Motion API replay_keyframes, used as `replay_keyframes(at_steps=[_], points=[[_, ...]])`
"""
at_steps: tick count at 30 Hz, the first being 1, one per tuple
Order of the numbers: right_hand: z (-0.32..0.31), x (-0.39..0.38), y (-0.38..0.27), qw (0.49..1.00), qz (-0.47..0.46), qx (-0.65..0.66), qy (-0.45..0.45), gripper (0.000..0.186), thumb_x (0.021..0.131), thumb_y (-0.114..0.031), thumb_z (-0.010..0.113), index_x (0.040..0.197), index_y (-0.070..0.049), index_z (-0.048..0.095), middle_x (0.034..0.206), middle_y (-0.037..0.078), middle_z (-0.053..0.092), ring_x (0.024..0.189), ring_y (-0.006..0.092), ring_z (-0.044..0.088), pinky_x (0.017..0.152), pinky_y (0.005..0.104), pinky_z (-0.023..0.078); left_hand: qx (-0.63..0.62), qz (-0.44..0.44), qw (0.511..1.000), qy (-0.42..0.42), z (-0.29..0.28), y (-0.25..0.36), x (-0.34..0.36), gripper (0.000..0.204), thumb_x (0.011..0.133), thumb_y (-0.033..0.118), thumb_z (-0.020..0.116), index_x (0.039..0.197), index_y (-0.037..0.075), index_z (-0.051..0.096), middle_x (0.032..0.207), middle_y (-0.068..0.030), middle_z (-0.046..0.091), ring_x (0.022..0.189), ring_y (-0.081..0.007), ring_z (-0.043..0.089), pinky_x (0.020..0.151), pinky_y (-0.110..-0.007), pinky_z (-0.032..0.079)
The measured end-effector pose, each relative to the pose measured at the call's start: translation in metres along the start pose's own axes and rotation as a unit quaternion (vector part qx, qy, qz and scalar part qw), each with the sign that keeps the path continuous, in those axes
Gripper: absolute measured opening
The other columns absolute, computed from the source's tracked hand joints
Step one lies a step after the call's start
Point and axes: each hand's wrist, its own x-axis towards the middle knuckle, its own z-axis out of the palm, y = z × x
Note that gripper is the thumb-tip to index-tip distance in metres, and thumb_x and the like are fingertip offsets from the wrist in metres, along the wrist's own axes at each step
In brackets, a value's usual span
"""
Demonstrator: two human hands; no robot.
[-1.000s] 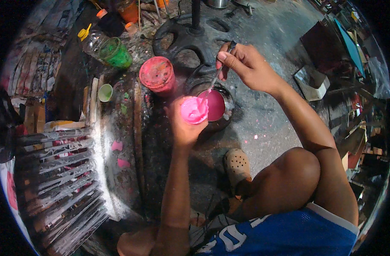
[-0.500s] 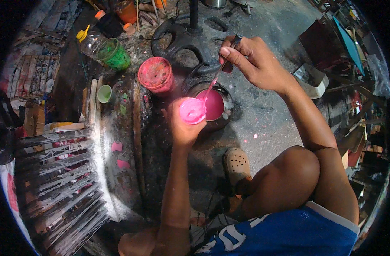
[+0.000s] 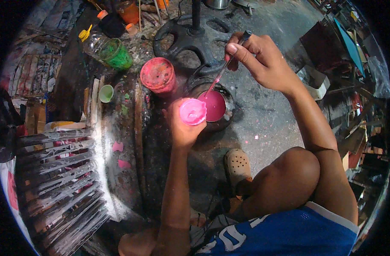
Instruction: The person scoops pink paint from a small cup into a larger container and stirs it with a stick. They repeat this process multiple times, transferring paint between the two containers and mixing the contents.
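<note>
The pot [image 3: 224,97] of pink paint stands on the floor, set within a dark, paint-splashed ring. Just to its left, a cup [image 3: 203,112] coated and filled with thick pink paint is held by the left hand [image 3: 180,130], the fingers being wrapped around its side and its mouth being turned upward. The left forearm is held nearly straight up from below the pot, and the wrist is kept in line with it.

Above and to the right of the pot, a thin mixing tool [image 3: 217,80] is pinched near its dark handle end between the thumb and curled fingers of the right hand [image 3: 265,62]. The tool is slanted down toward the pot's left edge, and its shaft is smeared pink; whether the cup is touched by its lower end cannot be told. The right forearm is angled up and inward, with the elbow bent beside the raised knee [image 3: 297,173].

A red-stained lidded tub [image 3: 157,76] is placed up and left of the pot, and a beige clog [image 3: 239,165] is seen below it.
</note>
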Motion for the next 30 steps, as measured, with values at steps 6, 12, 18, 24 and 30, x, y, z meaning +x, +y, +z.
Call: replay_keyframes(at_steps=[6, 12, 18, 24, 30], points=[[0.012, -0.001, -0.004, 1.0, 0.006, -0.006, -0.017, 0.034, 0.117, -0.031, 0.067, 0.102, -0.002, 0.076, 0.071, 0.011, 0.071, 0.063, 0.0188, 0.068, 0.061, 0.0389, 0.052, -0.008, -0.002, 1.0, -0.006, 0.0, 0.001, 0.0, 0.083, 0.068, 0.02, 0.099, 0.143, 0.014, 0.062, 0.142, -0.0093, 0.067, 0.143, -0.0346, 0.059, 0.135, -0.067, 0.016], [0.03, -0.007, 0.002, 0.997, 0.003, 0.005, -0.072, 0.031, 0.117, -0.029, 0.065, 0.104, -0.004, 0.077, 0.07, 0.014, 0.065, 0.06, 0.0275, 0.063, 0.061, 0.0422, 0.049, 0.015, 0.022, 1.0, -0.009, -0.001, 0.006, 0.001, 0.082, 0.069, 0.019, 0.099, 0.142, 0.013, 0.063, 0.141, -0.0102, 0.068, 0.142, -0.0354, 0.059, 0.134, -0.065, 0.018], [0.033, -0.01, 0.02, 0.994, 0.031, 0.017, -0.104, 0.034, 0.118, -0.031, 0.064, 0.104, -0.003, 0.076, 0.074, 0.014, 0.07, 0.065, 0.0273, 0.069, 0.064, 0.0423, 0.053, -0.061, 0.016, 0.998, -0.013, -0.004, 0.011, 0.006, 0.075, 0.079, -0.003, 0.094, 0.144, 0.003, 0.056, 0.135, -0.0109, 0.068, 0.124, -0.0229, 0.069, 0.113, -0.04, 0.055], [0.041, -0.016, 0.02, 0.989, 0.042, 0.045, -0.132, 0.037, 0.118, -0.034, 0.063, 0.101, -0.003, 0.075, 0.077, 0.013, 0.074, 0.069, 0.03, 0.072, 0.067, 0.0431, 0.056, -0.165, -0.029, 0.986, -0.019, 0.001, 0.017, 0.009, 0.077, 0.083, -0.003, 0.094, 0.147, 0.003, 0.054, 0.134, -0.0103, 0.067, 0.126, -0.0213, 0.068, 0.114, -0.04, 0.055], [0.042, -0.015, 0.003, 0.986, 0.03, -0.022, -0.161, 0.034, 0.116, -0.033, 0.066, 0.1, -0.003, 0.075, 0.079, 0.02, 0.072, 0.071, 0.0421, 0.072, 0.067, 0.0485, 0.055, -0.122, -0.014, 0.992, 0.008, 0.011, 0.016, 0.009, 0.08, 0.086, -0.002, 0.093, 0.152, 0.003, 0.05, 0.14, -0.01, 0.064, 0.131, -0.0211, 0.065, 0.117, -0.04, 0.052]])
